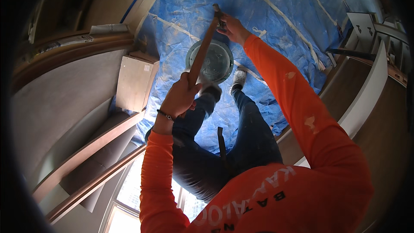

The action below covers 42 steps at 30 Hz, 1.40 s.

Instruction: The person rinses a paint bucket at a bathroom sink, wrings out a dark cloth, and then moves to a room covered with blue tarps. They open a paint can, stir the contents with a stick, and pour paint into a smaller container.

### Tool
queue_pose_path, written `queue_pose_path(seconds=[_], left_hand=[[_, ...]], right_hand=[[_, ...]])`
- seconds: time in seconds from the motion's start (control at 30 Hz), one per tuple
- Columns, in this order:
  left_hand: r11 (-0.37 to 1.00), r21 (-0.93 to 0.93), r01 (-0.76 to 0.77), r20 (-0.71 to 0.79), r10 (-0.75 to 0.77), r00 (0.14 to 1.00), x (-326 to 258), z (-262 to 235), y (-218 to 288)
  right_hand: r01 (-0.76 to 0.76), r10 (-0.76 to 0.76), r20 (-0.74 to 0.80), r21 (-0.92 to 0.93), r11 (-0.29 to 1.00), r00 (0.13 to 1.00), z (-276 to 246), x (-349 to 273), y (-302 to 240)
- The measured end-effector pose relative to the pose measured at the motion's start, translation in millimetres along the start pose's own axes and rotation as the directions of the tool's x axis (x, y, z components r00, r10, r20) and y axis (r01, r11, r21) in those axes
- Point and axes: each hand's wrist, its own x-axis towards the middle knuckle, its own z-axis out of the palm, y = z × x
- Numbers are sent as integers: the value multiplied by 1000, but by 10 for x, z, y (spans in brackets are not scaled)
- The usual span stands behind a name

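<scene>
My left hand (179, 97) is closed around the near end of a long brown wood strip (202, 56), held slanting away from me. A dark bracelet circles that wrist. At the strip's far end my right hand (235, 29) is closed on a small dark tool with a metal head (216, 9). The tool's head is against or just beside the strip's end; I cannot tell which, nor the tool's exact kind. Below the strip, a round grey-green bucket or tub (215, 62) stands on the floor by my feet, partly hidden by the strip.
A blue tarp (258, 13) with pale tape lines covers the floor. To the left are a pale wooden box (134, 82), a curved panel and long boards (90, 153). White and brown boards (366, 90) lean at the right. A dark strap hangs from my waist.
</scene>
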Motion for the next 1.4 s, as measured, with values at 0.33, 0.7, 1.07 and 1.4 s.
queue_pose_path(seconds=[0.33, 0.7, 1.07, 1.4], left_hand=[[844, 528, -89, 83, 53, 995, 1576, -360, -848], [939, 338, 67, 118, -113, 987, 2018, -211, -1426], [960, 281, 0, 98, -29, 995, 1971, 154, -1463], [981, 124, 149, 116, -164, 980, 1929, 230, -1217]], right_hand=[[-211, 168, -171, -271, 939, 971, -692, 1167, 1300], [-163, 120, -127, -425, 890, 985, -524, 1738, 1716], [-184, 201, 18, -332, 925, 979, -546, 2159, 1875], [-177, 165, -69, -516, 838, 984, -244, 1950, 1740]])
